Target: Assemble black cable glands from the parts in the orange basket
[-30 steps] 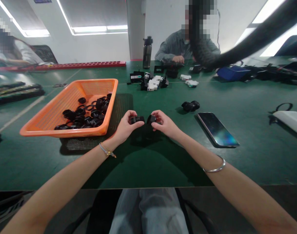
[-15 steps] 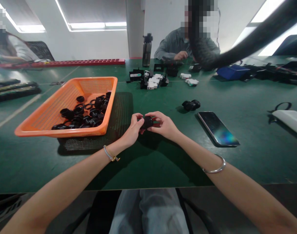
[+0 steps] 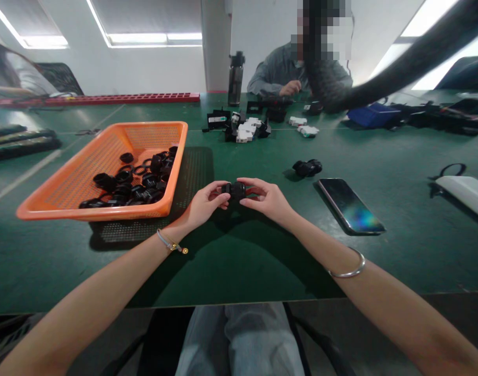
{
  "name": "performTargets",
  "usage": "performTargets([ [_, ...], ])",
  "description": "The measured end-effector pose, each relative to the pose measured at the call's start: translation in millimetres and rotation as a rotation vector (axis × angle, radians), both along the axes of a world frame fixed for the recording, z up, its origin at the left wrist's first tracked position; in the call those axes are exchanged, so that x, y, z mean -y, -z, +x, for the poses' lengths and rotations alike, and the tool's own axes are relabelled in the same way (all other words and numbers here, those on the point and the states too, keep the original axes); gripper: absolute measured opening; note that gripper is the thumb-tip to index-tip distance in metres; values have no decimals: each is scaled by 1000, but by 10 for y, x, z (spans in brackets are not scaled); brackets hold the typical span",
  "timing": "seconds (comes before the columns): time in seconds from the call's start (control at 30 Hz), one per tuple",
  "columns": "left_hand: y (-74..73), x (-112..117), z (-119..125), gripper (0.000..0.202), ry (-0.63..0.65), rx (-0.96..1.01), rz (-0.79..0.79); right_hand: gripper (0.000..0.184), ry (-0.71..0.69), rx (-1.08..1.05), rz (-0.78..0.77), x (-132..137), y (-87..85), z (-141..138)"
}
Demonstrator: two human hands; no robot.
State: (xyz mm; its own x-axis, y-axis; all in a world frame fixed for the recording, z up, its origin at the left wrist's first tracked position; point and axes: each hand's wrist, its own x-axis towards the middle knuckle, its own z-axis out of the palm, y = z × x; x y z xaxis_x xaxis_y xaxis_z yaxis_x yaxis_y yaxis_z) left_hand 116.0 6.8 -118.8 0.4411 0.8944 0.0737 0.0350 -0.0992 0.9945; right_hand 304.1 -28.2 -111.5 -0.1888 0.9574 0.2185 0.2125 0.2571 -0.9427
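Observation:
Both of my hands meet over the green table on one small black round part. My left hand pinches its left end with thumb and fingers. Its right end is gripped by my right hand in the same way. The part is held just above the table top, a little right of the orange basket. That basket holds several loose black rings and caps.
A dark phone lies right of my hands, with a black joined part behind it. Black and white small parts and a dark bottle stand farther back. A person in grey sits opposite. A white object lies far right.
A second ago each hand held a separate black piece a little apart. My hands came together, and the pieces now sit joined as one between my fingers.

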Motion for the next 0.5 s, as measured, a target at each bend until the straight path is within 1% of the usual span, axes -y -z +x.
performTargets([
  [0.2, -35, 49, -14, 40, -46, -45, 80, 53, 23, -38, -18, -22, 24, 9],
  [0.43, -54, 82, -15, 39, -111, -118, 170, 38, 21, 28, -18, 16, -23, -10],
  [0.5, -45, 77, -11, 39, -133, -123, 186, 39, 6, 55, 0, 31, -35, -8],
])
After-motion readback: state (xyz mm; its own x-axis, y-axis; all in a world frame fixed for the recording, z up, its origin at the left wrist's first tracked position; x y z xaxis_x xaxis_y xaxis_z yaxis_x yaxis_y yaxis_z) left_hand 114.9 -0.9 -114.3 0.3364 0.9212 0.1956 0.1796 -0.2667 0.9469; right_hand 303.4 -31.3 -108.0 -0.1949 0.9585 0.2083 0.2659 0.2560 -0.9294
